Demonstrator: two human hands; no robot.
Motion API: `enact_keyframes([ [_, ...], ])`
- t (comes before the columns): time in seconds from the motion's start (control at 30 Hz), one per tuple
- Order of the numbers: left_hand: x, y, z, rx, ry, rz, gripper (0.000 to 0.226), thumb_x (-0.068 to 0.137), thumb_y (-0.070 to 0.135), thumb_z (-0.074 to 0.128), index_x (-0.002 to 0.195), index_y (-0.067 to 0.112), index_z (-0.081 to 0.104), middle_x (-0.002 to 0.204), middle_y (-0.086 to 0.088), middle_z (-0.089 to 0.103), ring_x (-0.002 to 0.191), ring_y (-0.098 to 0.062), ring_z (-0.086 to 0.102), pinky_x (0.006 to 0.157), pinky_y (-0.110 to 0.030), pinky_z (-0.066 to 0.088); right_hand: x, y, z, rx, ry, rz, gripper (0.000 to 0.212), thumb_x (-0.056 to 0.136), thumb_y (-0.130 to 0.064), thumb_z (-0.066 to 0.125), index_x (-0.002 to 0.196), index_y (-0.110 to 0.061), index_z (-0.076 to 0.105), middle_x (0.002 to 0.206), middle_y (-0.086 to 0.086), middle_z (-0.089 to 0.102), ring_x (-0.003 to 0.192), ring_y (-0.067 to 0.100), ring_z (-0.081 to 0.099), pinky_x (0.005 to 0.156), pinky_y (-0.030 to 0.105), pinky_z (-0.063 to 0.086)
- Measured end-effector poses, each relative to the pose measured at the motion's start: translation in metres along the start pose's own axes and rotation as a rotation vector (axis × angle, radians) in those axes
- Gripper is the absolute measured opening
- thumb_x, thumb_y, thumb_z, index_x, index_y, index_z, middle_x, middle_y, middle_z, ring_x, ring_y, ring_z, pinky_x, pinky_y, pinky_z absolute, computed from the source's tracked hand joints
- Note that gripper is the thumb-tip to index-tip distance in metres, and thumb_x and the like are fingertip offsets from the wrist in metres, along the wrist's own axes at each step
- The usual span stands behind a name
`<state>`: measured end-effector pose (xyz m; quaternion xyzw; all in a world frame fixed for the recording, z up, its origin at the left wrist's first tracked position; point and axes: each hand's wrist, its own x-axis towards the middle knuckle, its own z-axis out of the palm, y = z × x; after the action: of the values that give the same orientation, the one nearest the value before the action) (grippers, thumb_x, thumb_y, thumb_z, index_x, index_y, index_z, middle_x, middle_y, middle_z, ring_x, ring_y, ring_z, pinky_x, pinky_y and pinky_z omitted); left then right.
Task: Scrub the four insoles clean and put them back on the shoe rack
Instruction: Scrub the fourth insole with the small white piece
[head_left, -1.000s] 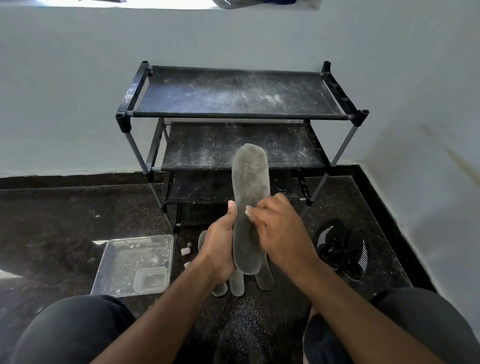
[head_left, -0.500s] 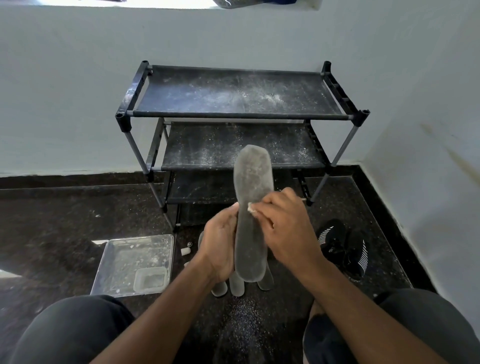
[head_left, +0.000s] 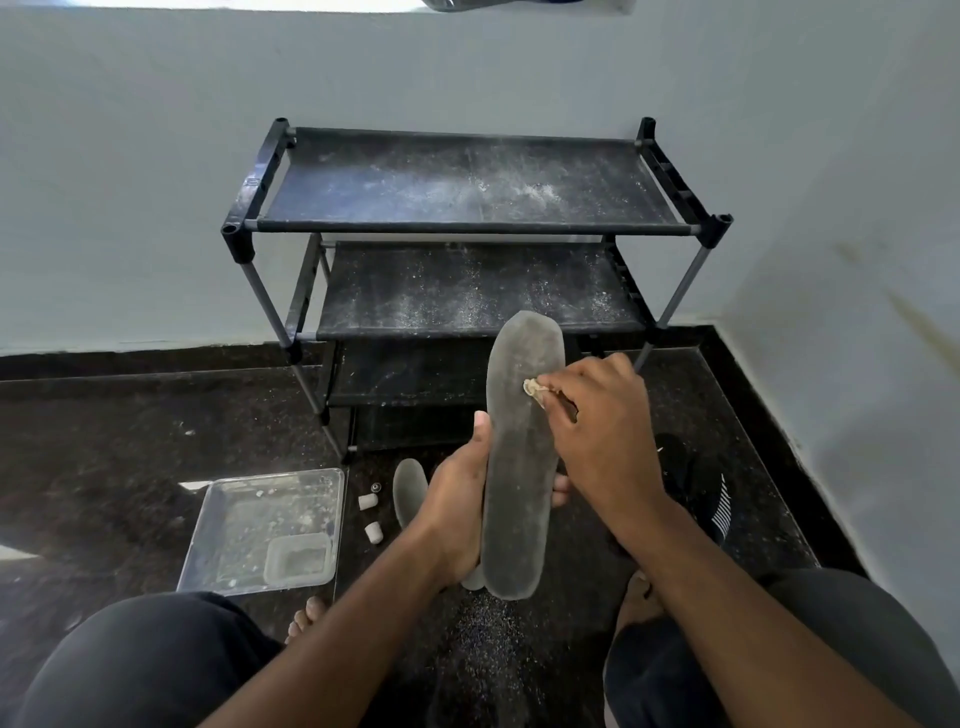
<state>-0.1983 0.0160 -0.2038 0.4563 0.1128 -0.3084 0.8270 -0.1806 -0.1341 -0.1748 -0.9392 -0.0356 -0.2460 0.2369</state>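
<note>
A long grey insole stands upright in front of me, toe end up. My left hand grips its lower half from the left, thumb along the edge. My right hand pinches a small pale scrubbing piece against the insole's upper right side. Behind my left hand, another grey insole lies on the floor, and more insoles are mostly hidden under the held one. The black shoe rack stands against the wall, its dusty shelves bare.
A clear plastic tray with a small tub inside sits on the dark floor at the left. Small white pieces lie beside it. A pair of black shoes rests at the right near the wall. My knees frame the bottom.
My right hand has slid up the insole from its middle toward the toe end with the scrubbing piece. My left hand's grip sits lower on the insole.
</note>
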Motion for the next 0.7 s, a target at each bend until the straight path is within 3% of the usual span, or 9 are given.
enact_keyframes([
  [0.1,0.003,0.004,-0.006,0.027,0.044,0.034,0.069,0.106,0.059,0.034,0.124,0.004,0.072,0.111,-0.020,0.074,0.096,-0.029,0.074,0.090,-0.043,0.056,-0.009,-0.012,0.007,0.061,-0.103,-0.073,0.009,0.093,-0.023,0.068,0.096,-0.021,0.076,0.087,-0.010,0.063,0.090,0.013,0.046,0.079,0.039,0.043],
  [0.2,0.003,0.009,-0.009,-0.007,0.066,0.033,0.071,0.108,0.058,0.029,0.132,0.004,0.066,0.118,-0.020,0.074,0.104,-0.029,0.074,0.091,-0.044,0.057,-0.019,-0.023,0.015,0.016,-0.204,-0.175,0.013,0.094,-0.026,0.063,0.092,-0.024,0.076,0.086,-0.013,0.061,0.090,0.011,0.045,0.077,0.034,0.038],
  [0.33,0.003,0.005,-0.009,0.010,0.079,0.053,0.069,0.105,0.059,0.035,0.133,0.005,0.067,0.124,-0.021,0.072,0.112,-0.031,0.071,0.105,-0.049,0.050,-0.013,-0.017,0.012,-0.035,-0.127,-0.135,0.014,0.096,-0.030,0.063,0.093,-0.024,0.075,0.086,-0.012,0.062,0.089,0.013,0.047,0.077,0.036,0.040],
  [0.47,0.004,0.000,-0.006,0.038,0.058,0.019,0.077,0.103,0.065,0.037,0.121,0.000,0.074,0.106,-0.026,0.070,0.092,-0.034,0.069,0.100,-0.051,0.050,-0.003,-0.004,0.006,0.006,0.031,0.000,0.008,0.094,-0.025,0.068,0.092,-0.020,0.074,0.085,-0.008,0.063,0.087,0.014,0.048,0.076,0.041,0.045],
  [0.53,0.003,-0.002,-0.005,0.060,0.031,0.007,0.079,0.103,0.066,0.037,0.121,-0.001,0.073,0.108,-0.027,0.069,0.093,-0.034,0.068,0.100,-0.051,0.050,-0.003,-0.001,0.004,0.041,0.064,0.037,0.005,0.092,-0.021,0.071,0.093,-0.019,0.074,0.085,-0.008,0.064,0.086,0.014,0.049,0.076,0.042,0.047],
  [0.7,0.004,0.007,-0.012,0.054,0.037,0.044,0.064,0.108,0.055,0.034,0.125,0.007,0.074,0.115,-0.020,0.074,0.100,-0.028,0.074,0.092,-0.044,0.054,-0.013,-0.013,0.013,0.138,-0.126,-0.077,0.011,0.092,-0.020,0.068,0.099,-0.021,0.076,0.090,-0.013,0.064,0.091,0.008,0.046,0.081,0.039,0.045],
])
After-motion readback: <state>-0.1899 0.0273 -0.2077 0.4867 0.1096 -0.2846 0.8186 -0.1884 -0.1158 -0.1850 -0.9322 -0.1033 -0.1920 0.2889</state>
